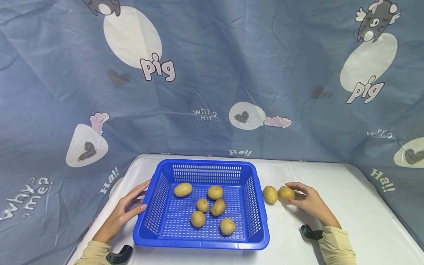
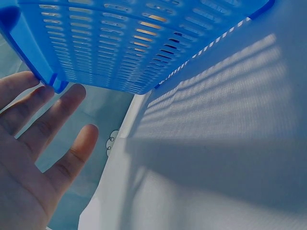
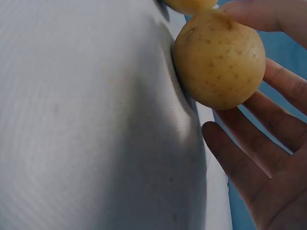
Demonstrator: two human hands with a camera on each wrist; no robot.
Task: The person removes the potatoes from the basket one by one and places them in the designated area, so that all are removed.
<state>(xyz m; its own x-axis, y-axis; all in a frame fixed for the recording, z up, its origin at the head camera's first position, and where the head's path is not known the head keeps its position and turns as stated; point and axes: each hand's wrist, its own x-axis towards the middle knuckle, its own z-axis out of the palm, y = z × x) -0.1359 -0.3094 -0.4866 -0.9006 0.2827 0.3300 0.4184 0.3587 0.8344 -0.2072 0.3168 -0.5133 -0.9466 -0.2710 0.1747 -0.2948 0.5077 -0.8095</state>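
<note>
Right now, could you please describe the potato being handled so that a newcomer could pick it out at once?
In the head view, find the large blue basket on the white table. Just outside its right side is a near potato, and right beyond that is the outer potato, the one you want. Unlike its neighbour, it has the right hand's thumb and fingers around it.

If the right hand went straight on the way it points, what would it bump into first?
Past the held potato, probably the loose potato beside the blue basket; depth is hard to judge.
</note>
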